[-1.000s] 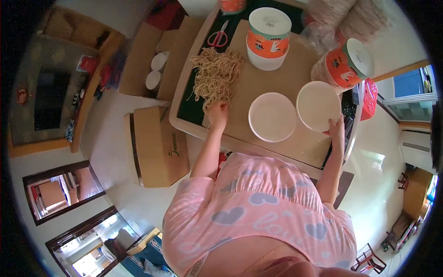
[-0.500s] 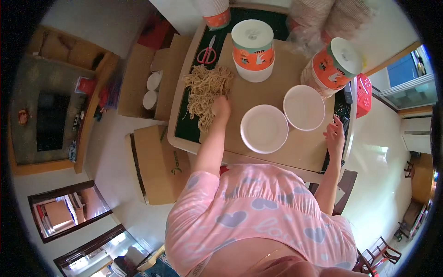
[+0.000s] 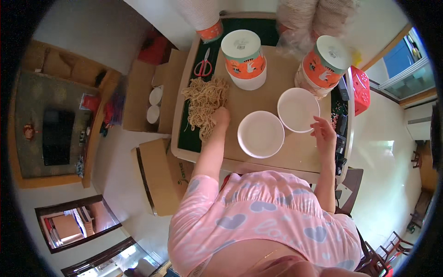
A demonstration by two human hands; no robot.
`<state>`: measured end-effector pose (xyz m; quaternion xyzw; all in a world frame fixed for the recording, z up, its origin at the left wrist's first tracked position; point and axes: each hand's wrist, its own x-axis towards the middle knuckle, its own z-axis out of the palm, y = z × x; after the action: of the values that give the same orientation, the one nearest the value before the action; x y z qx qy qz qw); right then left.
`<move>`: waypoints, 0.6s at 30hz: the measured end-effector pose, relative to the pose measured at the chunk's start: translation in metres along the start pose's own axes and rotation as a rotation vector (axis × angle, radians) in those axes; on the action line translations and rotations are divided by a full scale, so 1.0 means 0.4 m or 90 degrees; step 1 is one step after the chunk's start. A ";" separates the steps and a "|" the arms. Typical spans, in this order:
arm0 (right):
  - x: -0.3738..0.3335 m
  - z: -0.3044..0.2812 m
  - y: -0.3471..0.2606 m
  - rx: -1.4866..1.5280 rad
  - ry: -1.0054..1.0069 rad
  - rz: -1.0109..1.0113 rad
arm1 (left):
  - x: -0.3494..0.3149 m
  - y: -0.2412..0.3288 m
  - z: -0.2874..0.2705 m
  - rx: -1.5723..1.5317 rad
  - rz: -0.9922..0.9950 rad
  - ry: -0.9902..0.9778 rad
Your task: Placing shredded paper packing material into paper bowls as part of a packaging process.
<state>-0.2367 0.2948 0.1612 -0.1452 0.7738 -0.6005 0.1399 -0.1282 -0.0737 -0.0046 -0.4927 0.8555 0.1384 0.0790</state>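
Note:
A loose heap of tan twine [image 3: 203,104] lies at the left of the table. My left hand [image 3: 221,118] is at its right edge, fingers curled down into the strands; the fingertips are hidden. My right hand [image 3: 326,131] hovers, empty, with bent fingers apart, by the right rim of a white round bowl [image 3: 299,110]. A second white bowl [image 3: 260,135] stands nearer to me, close to the first one's left side. Both bowls face up and look empty inside.
Upside-down tubs with orange printed bands, one in the middle [image 3: 244,64] and one at right [image 3: 323,67], stand behind the bowls. Red-handled scissors [image 3: 203,65] lie beyond the twine. Stacked cups [image 3: 203,21] line the back. A red basket [image 3: 361,90] is at right, cartons [image 3: 159,173] at left.
My right hand has come left, closer to the right bowl's rim. My left hand stays in the twine. The whole view has shifted slightly.

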 end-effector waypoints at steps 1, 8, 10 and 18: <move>-0.006 -0.003 -0.007 -0.009 0.001 -0.008 | -0.005 0.010 0.008 -0.020 -0.020 -0.034; -0.045 -0.070 0.007 0.037 -0.038 -0.009 | -0.021 -0.044 -0.323 -0.696 0.050 0.072; -0.052 -0.084 0.022 0.068 -0.075 0.010 | -0.127 0.037 -0.498 -0.907 0.127 0.205; -0.125 0.058 -0.067 0.343 -0.294 -0.031 | -0.556 0.212 -0.679 -0.477 0.295 0.286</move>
<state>-0.1803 0.2874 0.1838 -0.2535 0.5321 -0.7374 0.3300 -0.0895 0.0638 0.3269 -0.3013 0.8300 0.3404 -0.3231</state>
